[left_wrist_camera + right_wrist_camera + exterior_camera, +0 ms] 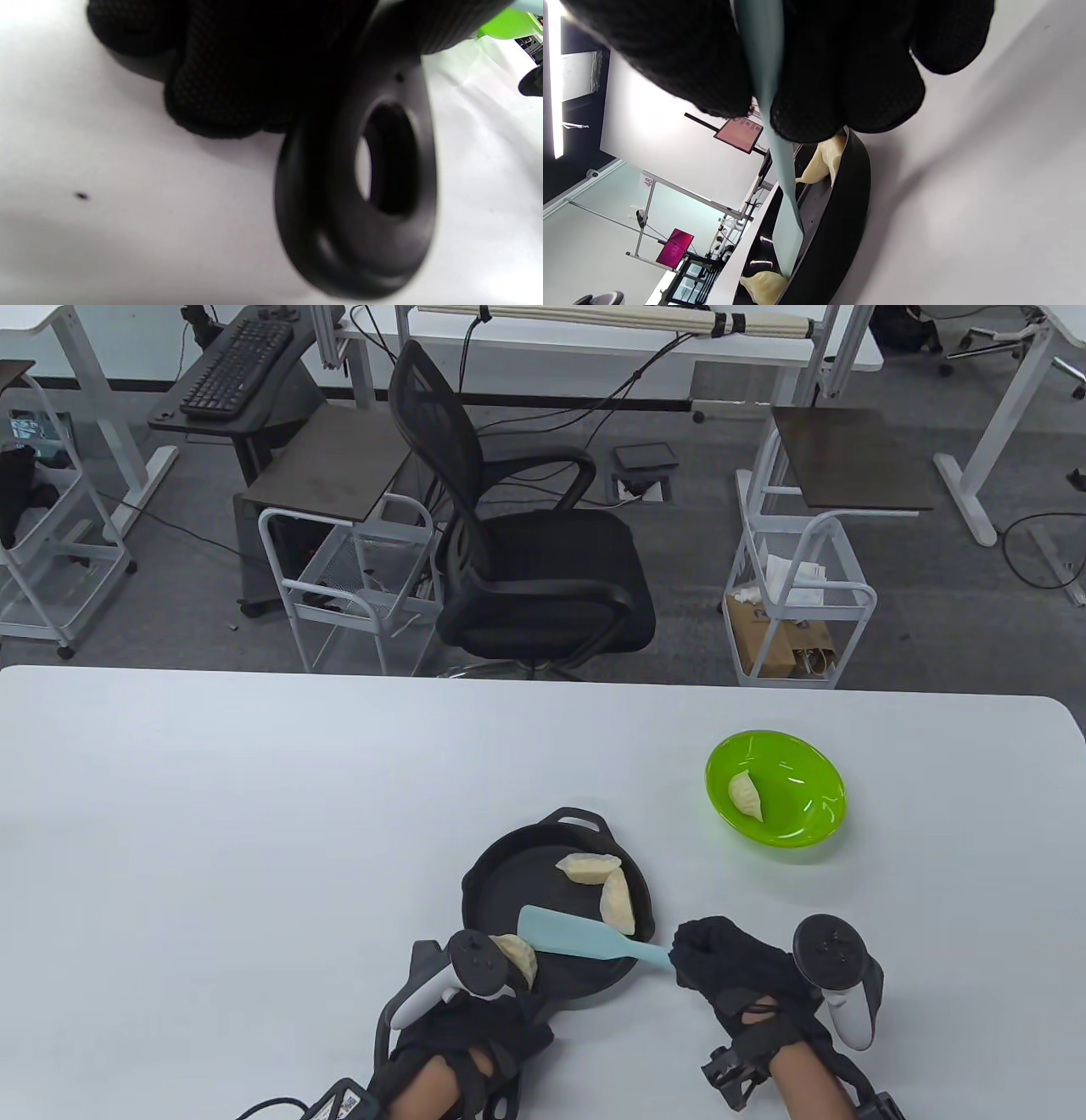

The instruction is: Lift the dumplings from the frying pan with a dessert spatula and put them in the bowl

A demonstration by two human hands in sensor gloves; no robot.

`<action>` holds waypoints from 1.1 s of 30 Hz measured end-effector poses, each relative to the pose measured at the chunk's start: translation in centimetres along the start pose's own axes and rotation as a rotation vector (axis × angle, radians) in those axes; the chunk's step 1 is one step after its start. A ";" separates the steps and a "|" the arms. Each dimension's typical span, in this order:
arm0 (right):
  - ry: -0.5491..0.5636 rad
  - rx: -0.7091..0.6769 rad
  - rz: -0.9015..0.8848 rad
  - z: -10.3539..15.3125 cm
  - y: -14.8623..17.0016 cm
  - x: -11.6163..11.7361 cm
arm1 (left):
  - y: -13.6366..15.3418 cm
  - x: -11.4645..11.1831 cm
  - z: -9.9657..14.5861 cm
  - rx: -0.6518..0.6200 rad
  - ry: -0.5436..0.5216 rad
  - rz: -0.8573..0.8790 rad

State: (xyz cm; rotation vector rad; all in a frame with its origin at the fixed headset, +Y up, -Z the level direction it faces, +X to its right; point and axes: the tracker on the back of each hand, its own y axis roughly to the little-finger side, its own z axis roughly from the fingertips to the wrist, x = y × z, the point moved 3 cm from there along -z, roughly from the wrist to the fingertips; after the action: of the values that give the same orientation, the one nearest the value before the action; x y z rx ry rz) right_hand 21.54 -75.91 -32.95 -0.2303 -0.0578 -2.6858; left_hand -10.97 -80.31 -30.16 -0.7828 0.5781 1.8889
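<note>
A black frying pan (509, 891) lies near the table's front edge with three pale dumplings in it: two (607, 886) at its far right and one (519, 957) at its near left rim. My right hand (721, 963) grips the handle of a light-blue spatula (577, 940); the blade lies over the pan, close to the near-left dumpling. My left hand (462, 1027) grips the pan's handle (360, 203), seen close in the left wrist view. The green bowl (797, 814) stands to the right and holds one dumpling (747, 796). The right wrist view shows the spatula (780, 169) reaching into the pan (835, 224).
The white table (254, 831) stretches wide to the left and behind the pan. Beyond its far edge stand a black office chair (526, 551) and wire carts (797, 594).
</note>
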 end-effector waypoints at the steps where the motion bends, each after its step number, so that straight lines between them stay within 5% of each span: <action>1: -0.010 0.000 0.000 -0.1 0.0 0.2 | 0.0 0.1 0.0 0.000 -0.001 -0.001; 13: -0.285 0.029 0.067 -0.7 0.7 4.1 | 0.1 0.1 0.0 0.000 0.000 0.000; 33: -0.256 0.189 -0.164 -1.1 3.2 4.8 | 0.1 0.1 -0.1 -0.003 0.003 0.007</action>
State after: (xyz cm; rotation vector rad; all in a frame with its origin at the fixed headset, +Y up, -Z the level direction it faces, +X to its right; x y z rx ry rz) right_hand 18.54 -80.91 -33.19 -0.5286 -0.4240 -2.7730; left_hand -11.10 -80.33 -30.32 -0.7867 0.5813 1.8952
